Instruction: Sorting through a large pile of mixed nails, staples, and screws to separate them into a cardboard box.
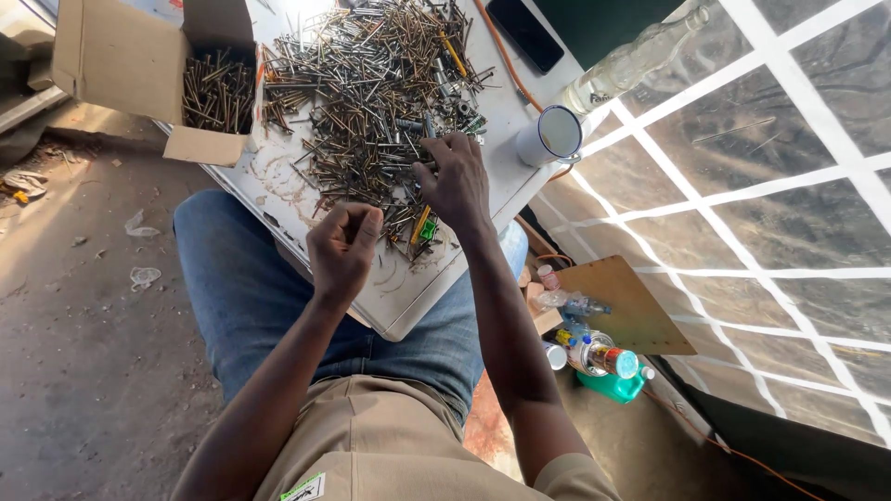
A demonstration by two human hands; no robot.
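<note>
- Right now the sorting of the nail pile [371, 102] looks to be mid-way: a broad heap of thin metal nails and screws covers the far half of the white worktop [408, 297], which rests across the person's lap.
- Long axes within the heap run every way, with no common direction; single pieces are too small to tell head from tip.
- Over the near edge of the heap the right hand [457, 181] is spread palm down, fingertips touching the nails; its grip is loose and I cannot see anything pinched in it.
- Just beside it, the left hand [342, 249] is curled into a clenched grip above the bare near part of the worktop; whether it encloses nails cannot be told, since the fingers hide the palm.
- By my judgement the step is picking pieces out of the heap, and the next move would call for a fine fingertip pinch on one thin shaft among many tangled ones.
- A small green and yellow piece [424, 227] lies at the heap's near edge, between the hands.
- Further out, an open cardboard box [130, 56] at the worktop's far left corner holds darker nails, lying roughly parallel.
- A white cup [549, 136] stands at the right edge, a clear bottle [631, 60] beyond it.
</note>
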